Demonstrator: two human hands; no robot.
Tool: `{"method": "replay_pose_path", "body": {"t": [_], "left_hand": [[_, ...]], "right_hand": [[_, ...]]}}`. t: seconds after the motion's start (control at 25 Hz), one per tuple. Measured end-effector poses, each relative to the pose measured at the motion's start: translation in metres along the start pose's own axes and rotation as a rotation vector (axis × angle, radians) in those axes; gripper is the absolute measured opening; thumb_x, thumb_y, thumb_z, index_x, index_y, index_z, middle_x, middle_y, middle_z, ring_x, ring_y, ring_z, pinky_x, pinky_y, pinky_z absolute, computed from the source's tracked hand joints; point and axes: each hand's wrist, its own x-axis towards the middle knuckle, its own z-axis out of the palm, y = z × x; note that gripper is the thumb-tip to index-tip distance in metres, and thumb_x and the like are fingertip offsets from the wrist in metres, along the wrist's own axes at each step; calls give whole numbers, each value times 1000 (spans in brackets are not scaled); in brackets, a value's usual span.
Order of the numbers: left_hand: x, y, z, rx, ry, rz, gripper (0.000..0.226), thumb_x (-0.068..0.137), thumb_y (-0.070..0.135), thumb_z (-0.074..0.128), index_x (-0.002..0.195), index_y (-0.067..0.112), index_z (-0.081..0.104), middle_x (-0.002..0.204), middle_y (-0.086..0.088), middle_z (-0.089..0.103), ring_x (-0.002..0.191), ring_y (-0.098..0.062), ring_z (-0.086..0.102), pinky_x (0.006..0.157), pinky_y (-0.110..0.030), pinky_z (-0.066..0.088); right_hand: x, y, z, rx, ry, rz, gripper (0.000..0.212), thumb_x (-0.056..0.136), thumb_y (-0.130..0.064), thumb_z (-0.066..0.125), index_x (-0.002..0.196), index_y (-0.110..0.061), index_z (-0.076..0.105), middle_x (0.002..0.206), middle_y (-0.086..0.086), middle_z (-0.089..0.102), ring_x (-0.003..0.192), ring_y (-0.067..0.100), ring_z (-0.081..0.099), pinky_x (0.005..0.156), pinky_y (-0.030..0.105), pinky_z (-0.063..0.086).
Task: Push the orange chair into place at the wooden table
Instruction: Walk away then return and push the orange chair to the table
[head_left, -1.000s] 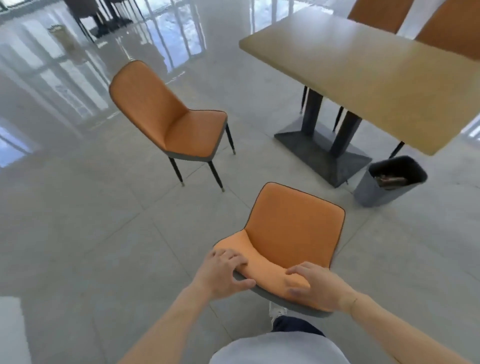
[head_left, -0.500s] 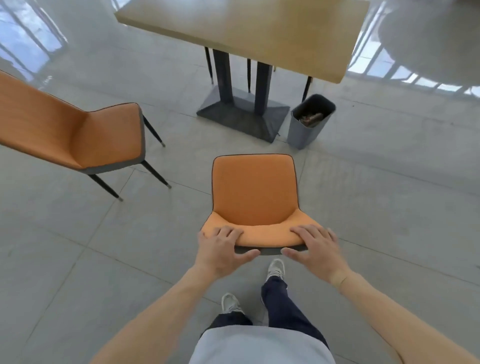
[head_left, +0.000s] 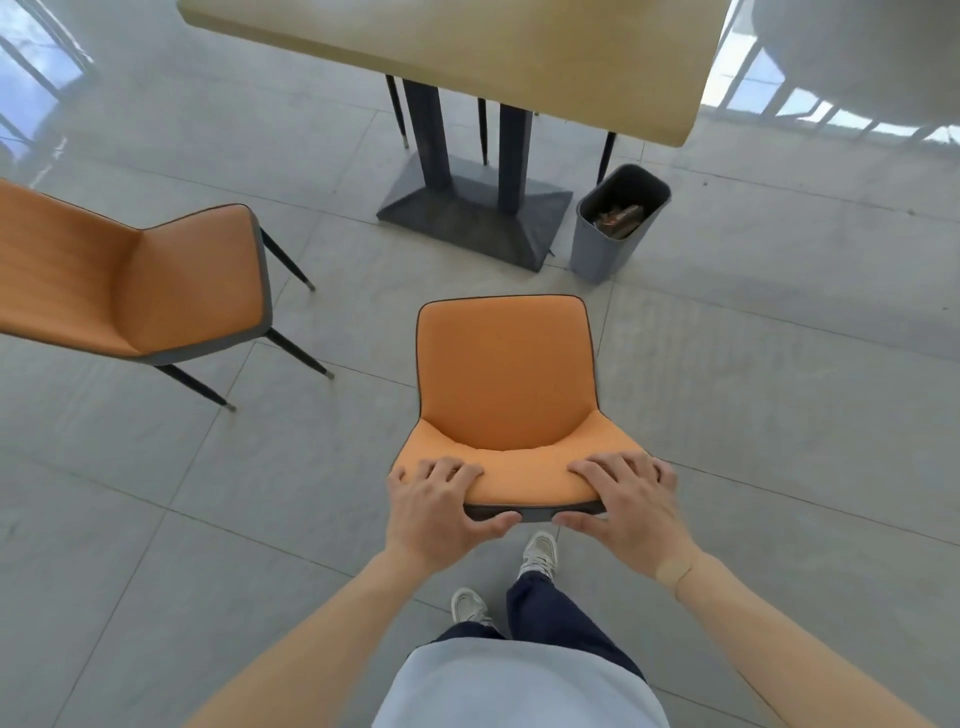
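An orange chair (head_left: 504, 374) with dark piping stands on the grey tiles right in front of me, its seat pointing at the wooden table (head_left: 467, 47). My left hand (head_left: 441, 512) grips the left end of the backrest's top edge, fingers over the front, thumb behind. My right hand (head_left: 623, 512) grips the right end the same way. The table's dark pedestal base (head_left: 472, 213) lies a short stretch beyond the seat's front edge. The chair's legs are hidden under the seat.
A second orange chair (head_left: 135, 280) stands to the left, facing right. A grey bin (head_left: 615, 223) with rubbish sits right of the pedestal, just ahead of the held chair's right side. Thin legs of other chairs (head_left: 397, 109) show behind the table. My feet (head_left: 537, 556) are behind the chair.
The chair has swung round from an angle to face the table squarely and stands closer to it. Both hands have stayed on the backrest, now spread toward its ends.
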Motion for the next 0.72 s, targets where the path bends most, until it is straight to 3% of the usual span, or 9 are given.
{"method": "replay_pose_path", "body": {"t": [0.28,0.72], "left_hand": [[78,-26,-38,38,-233,-37,85,65,94,29,128,41,51,135,13,53,124,-17,44,104,-47,26],[182,-87,-65,5,-245,41,90,60,100,26,126,43,49,132,13,55,123,-16,44,105,-48,26]], "right_hand": [[75,-10,-35,-16,-137,10,88,68,-93,7,134,-45,41,139,-13,46,124,22,36,99,49,28],[171,-37,-56,36,-101,73,92,64,-93,5,133,-45,42,139,-12,46,124,23,35,99,51,28]]}}
